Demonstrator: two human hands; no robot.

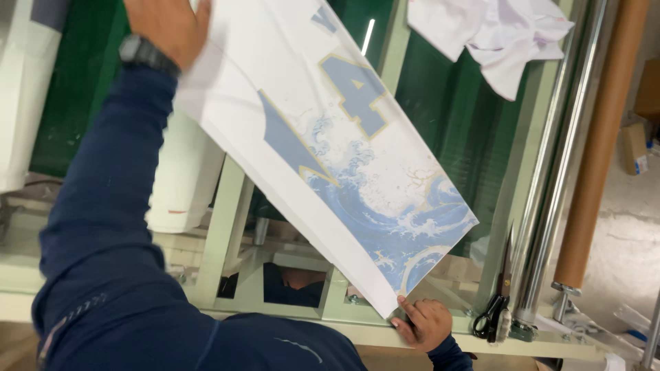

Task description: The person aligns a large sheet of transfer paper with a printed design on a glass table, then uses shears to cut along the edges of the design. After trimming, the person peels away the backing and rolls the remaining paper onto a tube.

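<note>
The big white sheet with blue wave print point(344, 158) slants long between both hands — left hand point(168, 27) presses its top, right hand point(425, 323) fingers pinch its bottom corner.

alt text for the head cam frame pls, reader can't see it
Two hands hold a large white printed sheet with pale blue wave artwork over a pale green metal frame: left hand at its top, right hand pinching the bottom corner. Black scissors hang beside a chrome roller.
</note>
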